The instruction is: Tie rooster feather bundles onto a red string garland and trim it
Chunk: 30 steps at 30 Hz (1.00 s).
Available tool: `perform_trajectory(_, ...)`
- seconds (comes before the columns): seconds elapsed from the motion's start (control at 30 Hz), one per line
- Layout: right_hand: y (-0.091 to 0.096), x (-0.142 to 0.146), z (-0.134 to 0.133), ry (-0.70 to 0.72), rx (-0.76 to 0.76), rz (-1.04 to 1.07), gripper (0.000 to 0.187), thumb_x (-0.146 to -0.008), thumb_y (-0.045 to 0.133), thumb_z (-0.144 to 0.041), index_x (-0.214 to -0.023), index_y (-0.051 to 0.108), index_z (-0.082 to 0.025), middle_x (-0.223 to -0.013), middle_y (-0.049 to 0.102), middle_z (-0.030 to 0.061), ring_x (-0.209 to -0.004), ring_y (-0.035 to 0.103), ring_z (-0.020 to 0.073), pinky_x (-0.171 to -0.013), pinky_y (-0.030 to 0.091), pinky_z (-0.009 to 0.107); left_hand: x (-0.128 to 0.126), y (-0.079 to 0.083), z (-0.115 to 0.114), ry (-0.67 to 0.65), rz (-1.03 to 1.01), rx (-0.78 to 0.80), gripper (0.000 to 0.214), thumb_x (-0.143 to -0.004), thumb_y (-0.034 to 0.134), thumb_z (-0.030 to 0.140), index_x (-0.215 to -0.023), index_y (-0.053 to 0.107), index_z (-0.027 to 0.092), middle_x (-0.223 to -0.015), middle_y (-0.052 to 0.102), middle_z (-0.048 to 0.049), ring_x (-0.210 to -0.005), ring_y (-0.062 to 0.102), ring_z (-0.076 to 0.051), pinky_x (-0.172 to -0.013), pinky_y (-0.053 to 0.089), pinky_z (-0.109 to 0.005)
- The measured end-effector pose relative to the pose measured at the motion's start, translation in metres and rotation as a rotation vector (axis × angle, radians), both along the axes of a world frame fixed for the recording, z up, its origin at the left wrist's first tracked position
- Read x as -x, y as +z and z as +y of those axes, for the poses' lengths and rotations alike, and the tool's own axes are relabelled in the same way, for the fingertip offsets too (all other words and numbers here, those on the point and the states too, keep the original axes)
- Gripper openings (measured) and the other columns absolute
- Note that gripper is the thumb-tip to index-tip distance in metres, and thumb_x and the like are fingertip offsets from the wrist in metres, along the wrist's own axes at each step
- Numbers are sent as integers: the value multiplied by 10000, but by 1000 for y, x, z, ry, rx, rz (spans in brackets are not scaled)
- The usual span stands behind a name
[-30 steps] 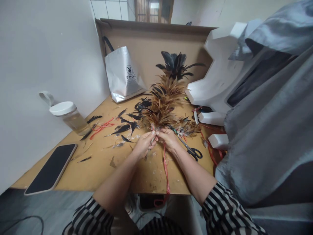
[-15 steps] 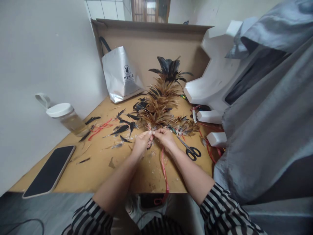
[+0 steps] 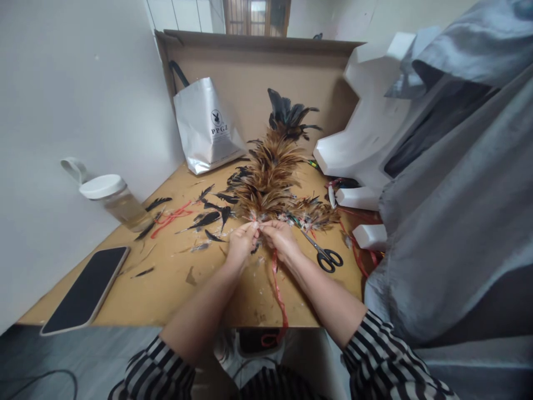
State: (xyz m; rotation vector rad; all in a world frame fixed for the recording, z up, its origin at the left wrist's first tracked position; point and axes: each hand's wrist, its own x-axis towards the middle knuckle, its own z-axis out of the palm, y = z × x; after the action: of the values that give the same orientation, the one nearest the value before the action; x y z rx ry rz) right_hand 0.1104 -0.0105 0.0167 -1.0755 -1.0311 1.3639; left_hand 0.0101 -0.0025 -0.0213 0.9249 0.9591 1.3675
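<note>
A feather duster (image 3: 272,172), brown along its body with black plumes at the far tip, lies pointing away from me. At its near end, my left hand (image 3: 244,241) is closed, thumb and finger pinching the bound base. My right hand (image 3: 280,236) is closed too, its fingertips meeting the left ones there. From under the right palm a red plastic strip (image 3: 280,294) hangs over the table's front edge. The fingers hide what exactly lies between them. Just right of the base is a heap of loose brown feathers (image 3: 316,214).
Black-handled scissors (image 3: 327,258) lie beside my right wrist. Loose black feathers (image 3: 206,219) and red strips (image 3: 170,219) are scattered left. A phone (image 3: 85,291), a lidded bottle (image 3: 120,203) and a silver bag (image 3: 206,128) stand or lie farther out. White foam (image 3: 353,122) borders the right.
The duster's black tip has turned and shifted slightly, its plumes now leaning differently. Both hands stay pinched at the base, the right one a little farther left.
</note>
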Motion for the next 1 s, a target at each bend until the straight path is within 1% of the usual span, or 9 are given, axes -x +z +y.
perform_trajectory(0.1, -2, 2, -1, 46, 36, 69, 164, -563, 637, -301, -521, 575, -155, -388, 461, -42, -319, 268, 37, -356, 211, 195, -2, 2, -2, 17, -17, 4, 345, -670, 665, 447, -610, 515, 142, -497, 406, 60, -372, 271, -19, -348, 157, -153)
perform_trajectory(0.17, -5, 1, 2, 70, -16, 37, 160, -587, 624, -307, -539, 595, -157, -422, 504, -26, -353, 340, 57, -395, 285, 205, -1, 3, -2, 21, -37, 10, 338, -667, 671, 438, -626, 523, 138, -511, 417, 58, -378, 289, -19, -346, 159, -149)
perform_trajectory(0.23, -12, -4, 8, 60, -94, -67, 167, -602, 620, -315, -548, 611, -157, -475, 553, -9, -408, 407, 75, -445, 334, 215, 0, 3, -1, 14, -69, 36, 325, -657, 683, 425, -672, 549, 129, -530, 432, 55, -383, 302, -16, -342, 153, -145)
perform_trajectory(0.37, -29, -28, 29, 17, -143, -333, 207, -632, 603, -344, -543, 613, -157, -464, 547, -17, -420, 411, 82, -459, 330, 214, 6, 3, 4, 20, -149, 116, 343, -619, 726, 389, -761, 587, 110, -553, 445, 52, -385, 299, -8, -328, 131, -136)
perform_trajectory(0.43, -34, -46, 40, -59, -170, -418, 197, -638, 593, -338, -576, 627, -154, -496, 573, -9, -451, 452, 98, -487, 356, 222, 8, 3, 6, 27, -178, 140, 350, -607, 741, 371, -777, 594, 102, -566, 446, 50, -392, 300, -5, -323, 130, -130)
perform_trajectory(0.57, -37, -76, 53, -326, -291, -589, 206, -673, 554, -324, -673, 662, -149, -648, 652, 33, -576, 537, 139, -586, 398, 247, 9, 2, 7, 0, -218, 132, 344, -602, 752, 354, -774, 602, 96, -582, 453, 42, -404, 310, -3, -317, 129, -126)
perform_trajectory(0.63, -36, -82, 54, -374, -332, -683, 216, -699, 531, -316, -714, 673, -155, -689, 665, 41, -605, 551, 147, -606, 396, 250, 9, 2, 6, -5, -237, 128, 344, -601, 756, 356, -772, 605, 97, -581, 452, 41, -405, 314, -3, -317, 130, -125)
perform_trajectory(0.8, -33, -73, 45, -248, -374, -969, 183, -724, 516, -288, -680, 665, -192, -680, 666, 22, -626, 564, 147, -590, 358, 237, 10, 1, 7, 18, -258, 154, 361, -600, 763, 357, -801, 612, 99, -594, 449, 42, -405, 318, 1, -320, 139, -118)
perform_trajectory(1.0, -29, -63, 35, -118, -208, -1293, 266, -740, 562, -448, -662, 651, -210, -658, 658, 59, -622, 564, 172, -551, 298, 257, 10, -2, 9, 15, -249, 160, 379, -594, 763, 369, -816, 615, 100, -591, 446, 46, -404, 323, -3, -318, 142, -124)
